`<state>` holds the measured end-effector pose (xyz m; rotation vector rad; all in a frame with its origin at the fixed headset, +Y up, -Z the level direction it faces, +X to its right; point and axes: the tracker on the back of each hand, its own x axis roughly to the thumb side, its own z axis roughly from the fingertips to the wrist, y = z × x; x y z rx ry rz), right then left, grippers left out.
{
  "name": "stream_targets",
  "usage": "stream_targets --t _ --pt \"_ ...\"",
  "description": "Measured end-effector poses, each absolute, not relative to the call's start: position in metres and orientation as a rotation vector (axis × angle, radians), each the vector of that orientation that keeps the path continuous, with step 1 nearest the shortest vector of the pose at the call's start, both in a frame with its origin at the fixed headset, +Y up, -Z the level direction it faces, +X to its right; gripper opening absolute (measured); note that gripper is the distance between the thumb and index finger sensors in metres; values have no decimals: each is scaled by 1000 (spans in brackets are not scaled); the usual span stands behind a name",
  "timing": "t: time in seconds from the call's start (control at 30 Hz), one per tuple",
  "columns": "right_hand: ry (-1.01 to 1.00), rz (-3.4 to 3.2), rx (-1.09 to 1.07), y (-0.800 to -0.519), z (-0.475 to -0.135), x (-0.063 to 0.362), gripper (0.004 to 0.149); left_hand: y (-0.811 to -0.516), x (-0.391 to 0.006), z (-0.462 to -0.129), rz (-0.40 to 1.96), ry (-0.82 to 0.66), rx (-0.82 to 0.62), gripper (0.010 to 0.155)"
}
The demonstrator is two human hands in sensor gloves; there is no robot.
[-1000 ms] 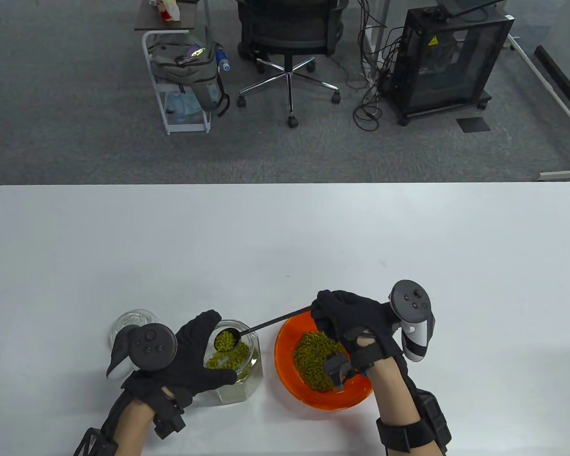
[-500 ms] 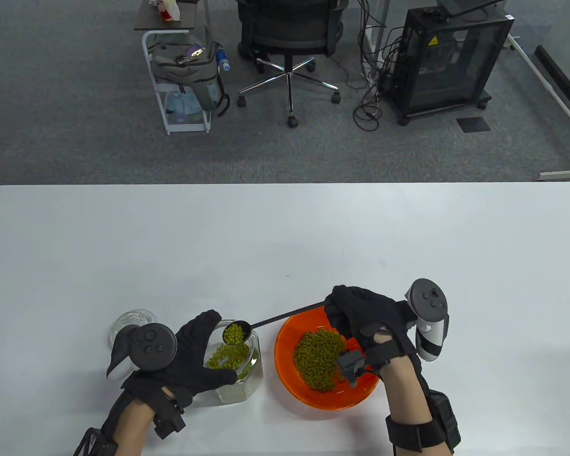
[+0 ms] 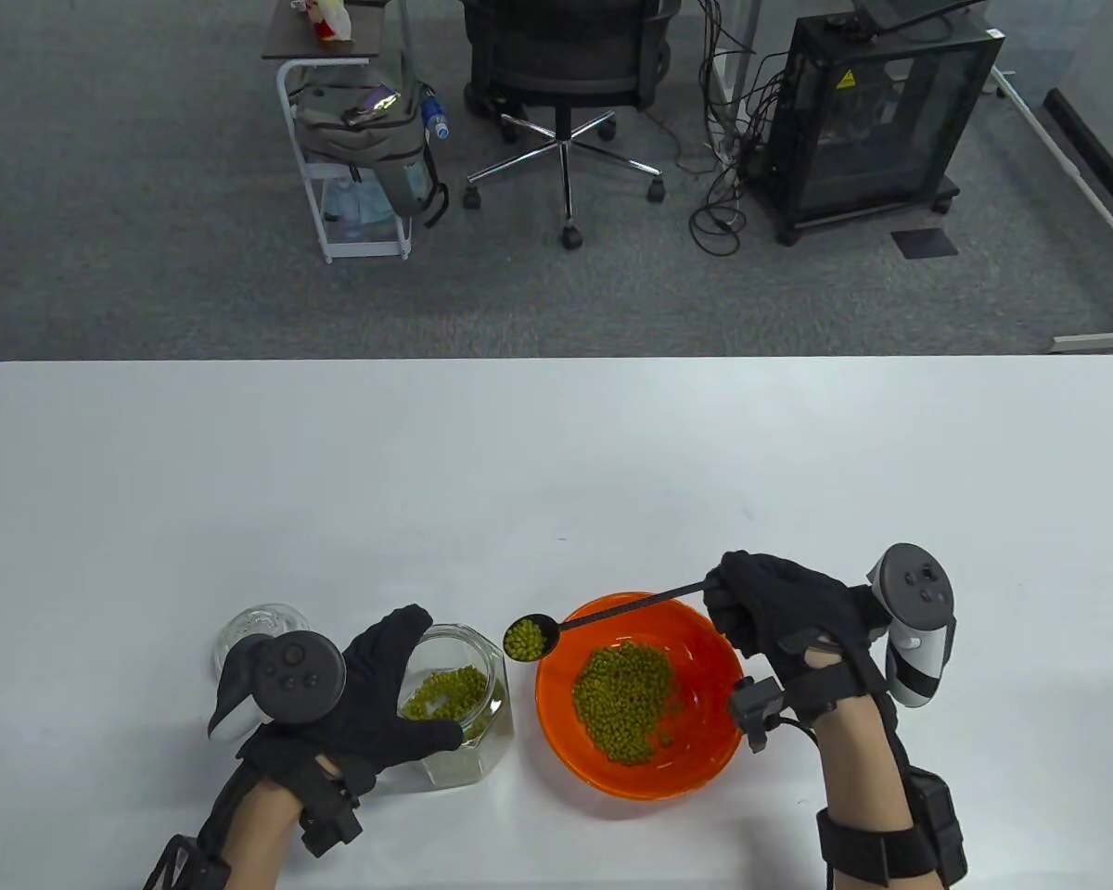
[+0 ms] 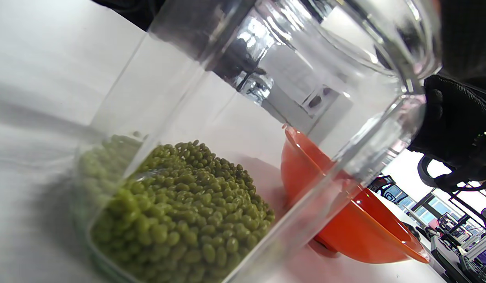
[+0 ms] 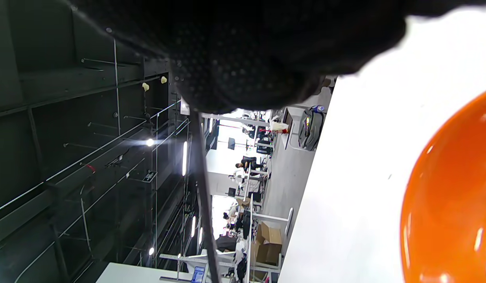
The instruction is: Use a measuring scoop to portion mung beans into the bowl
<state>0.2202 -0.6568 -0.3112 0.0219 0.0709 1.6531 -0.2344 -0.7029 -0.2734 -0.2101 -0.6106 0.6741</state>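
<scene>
An orange bowl (image 3: 696,760) with a heap of mung beans (image 3: 626,700) sits near the table's front edge. Left of it stands a clear glass jar (image 3: 482,751) with mung beans on its bottom (image 4: 180,220). My left hand (image 3: 371,691) wraps around the jar's left side. My right hand (image 3: 779,607) grips the black handle of a measuring scoop (image 3: 530,639). The scoop's cup is full of beans and hangs above the bowl's left rim, between jar and bowl. In the right wrist view the handle (image 5: 205,196) runs down from my glove beside the bowl (image 5: 451,204).
A glass lid (image 3: 258,629) lies on the table behind my left hand. The white table (image 3: 556,464) stretches away behind the bowl. On the floor beyond stand an office chair (image 3: 566,83), a cart with a bag (image 3: 362,139) and a black cabinet (image 3: 872,111).
My right hand has moved to the right and lifted the full scoop out of the jar to the bowl's left rim. The left hand and jar have stayed put.
</scene>
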Motion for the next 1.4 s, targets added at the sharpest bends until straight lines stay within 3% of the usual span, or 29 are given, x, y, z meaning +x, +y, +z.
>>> stream_targets --t 0.8,1.4 --pt "23 1681 -81 -674 -294 300 44 -703 -234 -273 675 -610 -210 121" --pt "22 1859 -148 -673 -289 316 44 -703 -234 -273 670 -611 -210 121"
